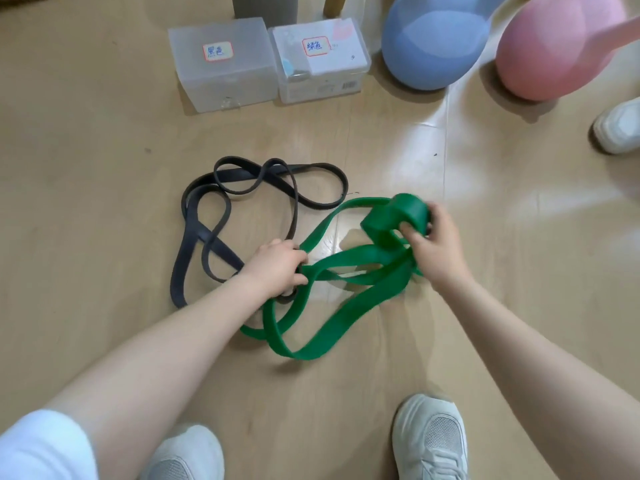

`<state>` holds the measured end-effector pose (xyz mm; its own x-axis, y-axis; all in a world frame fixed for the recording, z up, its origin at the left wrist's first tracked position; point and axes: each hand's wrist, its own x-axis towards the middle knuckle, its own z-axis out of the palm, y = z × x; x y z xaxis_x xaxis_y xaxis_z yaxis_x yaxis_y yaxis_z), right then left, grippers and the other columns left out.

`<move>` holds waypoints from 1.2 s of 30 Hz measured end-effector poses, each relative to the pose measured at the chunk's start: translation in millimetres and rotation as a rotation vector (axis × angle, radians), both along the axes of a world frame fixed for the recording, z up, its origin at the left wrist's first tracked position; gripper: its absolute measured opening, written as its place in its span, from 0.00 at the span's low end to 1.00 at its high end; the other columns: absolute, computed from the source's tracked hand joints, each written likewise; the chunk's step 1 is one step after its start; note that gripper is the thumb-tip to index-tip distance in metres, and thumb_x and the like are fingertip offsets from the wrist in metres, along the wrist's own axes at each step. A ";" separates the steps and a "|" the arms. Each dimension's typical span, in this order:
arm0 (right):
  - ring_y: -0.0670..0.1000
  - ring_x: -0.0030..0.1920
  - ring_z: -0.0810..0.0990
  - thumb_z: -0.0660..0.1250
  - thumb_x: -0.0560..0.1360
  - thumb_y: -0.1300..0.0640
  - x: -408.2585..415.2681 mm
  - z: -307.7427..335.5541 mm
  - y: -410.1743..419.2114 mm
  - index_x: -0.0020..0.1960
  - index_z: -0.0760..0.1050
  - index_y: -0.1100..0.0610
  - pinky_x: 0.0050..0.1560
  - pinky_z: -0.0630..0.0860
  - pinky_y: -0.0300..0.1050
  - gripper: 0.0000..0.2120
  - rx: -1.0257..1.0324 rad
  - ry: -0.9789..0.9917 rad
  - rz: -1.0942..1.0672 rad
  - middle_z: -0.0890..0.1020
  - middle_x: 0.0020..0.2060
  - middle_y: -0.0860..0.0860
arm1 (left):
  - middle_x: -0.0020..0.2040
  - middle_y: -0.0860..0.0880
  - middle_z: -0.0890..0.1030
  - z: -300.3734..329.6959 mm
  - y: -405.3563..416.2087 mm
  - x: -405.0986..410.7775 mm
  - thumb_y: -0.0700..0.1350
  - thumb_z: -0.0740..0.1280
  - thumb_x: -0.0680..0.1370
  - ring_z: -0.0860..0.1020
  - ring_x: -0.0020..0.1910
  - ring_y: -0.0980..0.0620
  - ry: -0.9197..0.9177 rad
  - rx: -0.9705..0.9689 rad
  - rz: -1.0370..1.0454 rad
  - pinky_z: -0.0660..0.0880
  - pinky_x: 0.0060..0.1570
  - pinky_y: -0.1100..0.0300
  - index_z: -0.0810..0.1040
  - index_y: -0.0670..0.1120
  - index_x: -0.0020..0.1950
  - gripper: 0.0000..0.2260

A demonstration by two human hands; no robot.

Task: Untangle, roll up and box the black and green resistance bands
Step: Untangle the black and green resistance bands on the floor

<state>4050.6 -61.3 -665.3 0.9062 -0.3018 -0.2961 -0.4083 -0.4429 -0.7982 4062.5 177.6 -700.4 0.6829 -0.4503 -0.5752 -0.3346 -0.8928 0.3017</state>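
Rolling of the green band (pixel 332 317) is only begun: a small coil is gripped by the right hand (pixel 434 242), loose strands are held by the left hand (pixel 277 266). The black band (pixel 207 233) lies tangled on the floor; both boxes (pixel 221 64) remain closed.

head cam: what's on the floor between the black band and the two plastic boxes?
Nothing: in the head view only bare wooden floor separates the black band from the two plastic boxes.
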 end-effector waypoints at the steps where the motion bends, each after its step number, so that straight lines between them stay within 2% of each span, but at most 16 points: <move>1: 0.52 0.49 0.78 0.64 0.75 0.65 -4.2 11.0 -10.4 0.59 0.68 0.57 0.54 0.75 0.53 0.14 0.133 -0.027 -0.084 0.78 0.48 0.50 | 0.69 0.47 0.67 0.9 4.2 2.1 0.55 0.64 0.76 0.65 0.66 0.45 0.026 0.002 -0.044 0.67 0.61 0.52 0.71 0.48 0.67 0.22; 5: 0.49 0.44 0.81 0.58 0.75 0.73 -24.5 48.3 -34.8 0.68 0.61 0.49 0.44 0.78 0.42 0.28 0.665 -0.021 -0.124 0.81 0.46 0.49 | 0.72 0.47 0.63 8.4 15.1 7.9 0.56 0.64 0.75 0.63 0.68 0.47 0.084 0.038 -0.196 0.69 0.60 0.53 0.70 0.49 0.68 0.23; 8: 0.49 0.47 0.81 0.62 0.65 0.73 -38.4 52.5 -40.1 0.64 0.71 0.54 0.42 0.77 0.37 0.30 0.687 0.126 0.092 0.82 0.49 0.50 | 0.73 0.46 0.61 14.1 14.9 6.0 0.51 0.65 0.76 0.63 0.69 0.46 0.061 0.114 -0.326 0.70 0.60 0.53 0.70 0.49 0.68 0.20; 10: 0.49 0.48 0.80 0.62 0.60 0.70 -54.8 47.8 -40.3 0.59 0.75 0.54 0.43 0.76 0.37 0.29 0.640 0.300 0.215 0.82 0.52 0.51 | 0.71 0.45 0.64 14.0 11.2 -1.6 0.45 0.63 0.77 0.66 0.66 0.45 -0.015 0.123 -0.286 0.73 0.56 0.53 0.72 0.49 0.66 0.17; 12: 0.50 0.51 0.79 0.65 0.63 0.70 -75.1 38.1 -37.3 0.57 0.76 0.53 0.44 0.75 0.34 0.24 0.487 0.483 0.387 0.80 0.54 0.51 | 0.64 0.45 0.69 14.2 5.7 -8.2 0.42 0.62 0.77 0.72 0.58 0.45 -0.042 0.072 -0.151 0.74 0.53 0.52 0.74 0.47 0.63 0.15; 14: 0.49 0.57 0.74 0.70 0.69 0.65 -90.2 25.2 -34.8 0.60 0.75 0.51 0.52 0.70 0.31 0.22 0.115 0.711 0.729 0.74 0.59 0.50 | 0.58 0.46 0.72 17.9 0.6 -10.6 0.41 0.62 0.76 0.74 0.52 0.46 -0.008 -0.003 -0.002 0.75 0.51 0.52 0.76 0.46 0.60 0.13; 16: 0.49 0.61 0.70 0.72 0.70 0.50 -95.3 17.3 -28.2 0.62 0.75 0.49 0.61 0.67 0.37 0.21 -0.196 0.930 0.992 0.70 0.62 0.49 | 0.55 0.46 0.73 21.1 -3.5 -10.8 0.41 0.61 0.76 0.74 0.51 0.44 0.006 -0.058 0.046 0.74 0.48 0.53 0.76 0.45 0.57 0.11; 17: 0.50 0.60 0.72 0.70 0.70 0.45 -92.6 15.7 -22.7 0.59 0.77 0.50 0.60 0.69 0.42 0.20 -0.284 0.925 0.964 0.72 0.60 0.49 | 0.55 0.45 0.73 22.4 -4.9 -10.6 0.40 0.60 0.76 0.74 0.51 0.44 -0.001 -0.080 0.055 0.73 0.46 0.53 0.76 0.45 0.56 0.11; 20: 0.56 0.47 0.77 0.62 0.76 0.46 -74.2 12.7 -6.4 0.49 0.76 0.60 0.44 0.73 0.48 0.16 -0.459 0.473 0.501 0.79 0.46 0.55 | 0.55 0.46 0.74 29.4 -5.9 -9.3 0.38 0.60 0.76 0.74 0.52 0.46 -0.008 -0.146 0.146 0.69 0.41 0.57 0.76 0.45 0.56 0.11; 22: 0.57 0.51 0.76 0.61 0.77 0.48 -60.9 2.4 -0.1 0.57 0.71 0.60 0.46 0.73 0.48 0.16 -0.525 0.341 0.305 0.76 0.50 0.56 | 0.56 0.46 0.75 35.5 -3.5 -7.9 0.37 0.61 0.76 0.73 0.51 0.48 -0.029 -0.180 0.218 0.68 0.41 0.58 0.76 0.45 0.57 0.11; 26: 0.58 0.66 0.69 0.66 0.76 0.54 -52.8 -24.5 17.5 0.73 0.54 0.60 0.64 0.70 0.53 0.32 -0.138 0.403 -0.081 0.67 0.68 0.57 | 0.57 0.47 0.77 44.9 8.5 -11.8 0.37 0.63 0.75 0.74 0.53 0.49 -0.099 -0.282 0.390 0.72 0.45 0.57 0.76 0.45 0.56 0.12; 27: 0.57 0.66 0.69 0.66 0.75 0.56 -52.1 -29.5 20.8 0.73 0.53 0.59 0.61 0.73 0.53 0.32 -0.066 0.358 -0.195 0.68 0.67 0.56 | 0.57 0.47 0.77 47.1 11.4 -14.0 0.36 0.63 0.75 0.75 0.53 0.49 -0.124 -0.320 0.456 0.73 0.47 0.57 0.76 0.45 0.57 0.12; 29: 0.53 0.56 0.73 0.66 0.76 0.59 -46.4 -32.3 22.0 0.72 0.56 0.57 0.42 0.77 0.47 0.30 0.019 0.302 -0.411 0.71 0.58 0.51 | 0.56 0.48 0.77 50.7 16.4 -18.6 0.35 0.63 0.75 0.74 0.51 0.51 -0.161 -0.401 0.624 0.73 0.47 0.62 0.75 0.45 0.57 0.12; 30: 0.52 0.51 0.74 0.65 0.76 0.59 -41.9 -33.1 19.4 0.70 0.61 0.56 0.38 0.77 0.47 0.25 0.027 0.293 -0.461 0.73 0.55 0.51 | 0.55 0.49 0.77 52.4 18.2 -20.9 0.36 0.64 0.75 0.73 0.50 0.53 -0.167 -0.432 0.698 0.72 0.44 0.66 0.75 0.45 0.57 0.12; 33: 0.54 0.43 0.80 0.62 0.76 0.60 -27.6 -25.9 14.2 0.51 0.74 0.52 0.47 0.79 0.54 0.06 -0.034 0.228 -0.309 0.79 0.43 0.50 | 0.57 0.49 0.76 56.7 21.2 -22.3 0.36 0.65 0.75 0.73 0.49 0.54 -0.141 -0.461 0.739 0.69 0.41 0.67 0.75 0.44 0.55 0.10; 36: 0.50 0.30 0.78 0.58 0.76 0.63 -1.5 0.3 17.5 0.47 0.73 0.55 0.37 0.79 0.49 0.07 0.067 0.080 -0.307 0.76 0.36 0.49 | 0.50 0.46 0.79 66.5 27.4 -11.7 0.36 0.66 0.74 0.76 0.44 0.50 0.003 -0.394 0.609 0.75 0.41 0.59 0.75 0.46 0.51 0.08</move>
